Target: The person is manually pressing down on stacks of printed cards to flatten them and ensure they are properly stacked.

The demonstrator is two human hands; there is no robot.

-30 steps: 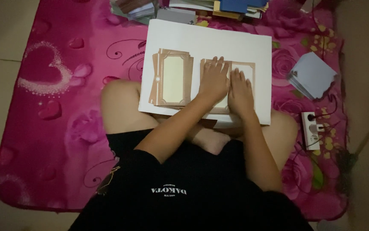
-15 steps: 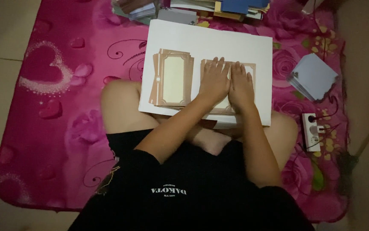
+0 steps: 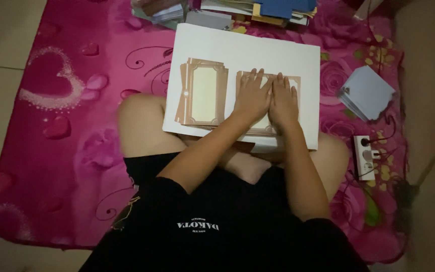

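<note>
**Both palms flat on the right-hand card**

Nearest to you are your own crossed legs and black shirt, with the white board propped across your knees. On it, your left hand and right hand lie side by side, touching along their inner edges, fingers spread and pointing away from you. Neither hand is closed around anything: both are laid open and press palm-down on the tan bordered card, which they cover for the most part, so that only its top edge, right margin and lower strip show around them.

Just left of your left hand, apart from it, sits a small stack of tan bordered cards, fanned slightly at its left side, with a pale panel in the middle of the top one.

Well to the right of your right hand, off the board on the pink floral mat, lie a pile of pale blue sheets and, nearer to you, a white power strip with a cable plugged in.

Beyond your fingertips, past the far edge of the board, a heap of papers and blue card lies across the top of the mat.
</note>
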